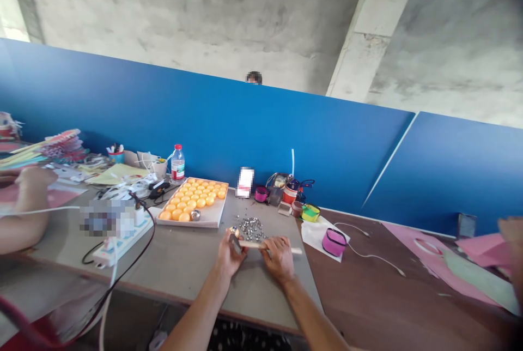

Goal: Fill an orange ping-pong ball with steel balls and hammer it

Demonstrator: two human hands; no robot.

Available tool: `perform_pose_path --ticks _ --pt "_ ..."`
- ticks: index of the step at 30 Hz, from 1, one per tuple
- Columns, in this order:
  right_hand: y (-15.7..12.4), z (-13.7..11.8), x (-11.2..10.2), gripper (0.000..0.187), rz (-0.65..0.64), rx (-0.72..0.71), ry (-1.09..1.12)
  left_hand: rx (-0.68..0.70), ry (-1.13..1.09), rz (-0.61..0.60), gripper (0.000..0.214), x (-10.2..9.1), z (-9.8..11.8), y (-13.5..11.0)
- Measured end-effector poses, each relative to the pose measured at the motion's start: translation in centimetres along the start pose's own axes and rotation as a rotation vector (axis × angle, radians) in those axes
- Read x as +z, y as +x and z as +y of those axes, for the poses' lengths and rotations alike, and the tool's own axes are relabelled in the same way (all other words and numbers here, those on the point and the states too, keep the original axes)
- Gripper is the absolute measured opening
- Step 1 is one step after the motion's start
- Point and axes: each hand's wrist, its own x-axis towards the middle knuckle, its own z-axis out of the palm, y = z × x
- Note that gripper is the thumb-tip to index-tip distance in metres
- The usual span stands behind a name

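Note:
My right hand (280, 257) is closed around the pale wooden handle (296, 251) of a hammer. The dark head (235, 241) of the hammer is beside my left hand (229, 255). Curled fingers of my left hand hold a small orange ball with shiny bits (234, 231), partly hidden by the fingers and the hammer. Just beyond both hands lies a loose heap of small silver metal pieces (251, 228). To the left, a shallow box (211, 217) holds rows of orange balls (190, 198); one ball covered in silver (196, 215) lies at its near side.
A white power strip (122, 242) with cables lies to the left, near another person's arm (30, 215). A bottle (177, 163), a phone (245, 182) and small containers line the blue partition (212, 122). A pink pouch-like roll (334, 242) sits at the right.

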Motion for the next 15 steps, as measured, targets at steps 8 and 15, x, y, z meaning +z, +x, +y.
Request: perform_pose_path --ticks 8,15 --pt "-0.09 0.26 0.13 0.02 0.041 0.031 0.023 0.019 0.028 0.025 0.015 0.01 -0.07 0.03" --pt "-0.23 0.5 0.49 0.019 0.005 0.078 0.006 0.017 -0.005 -0.036 0.014 -0.24 -0.15 0.21"
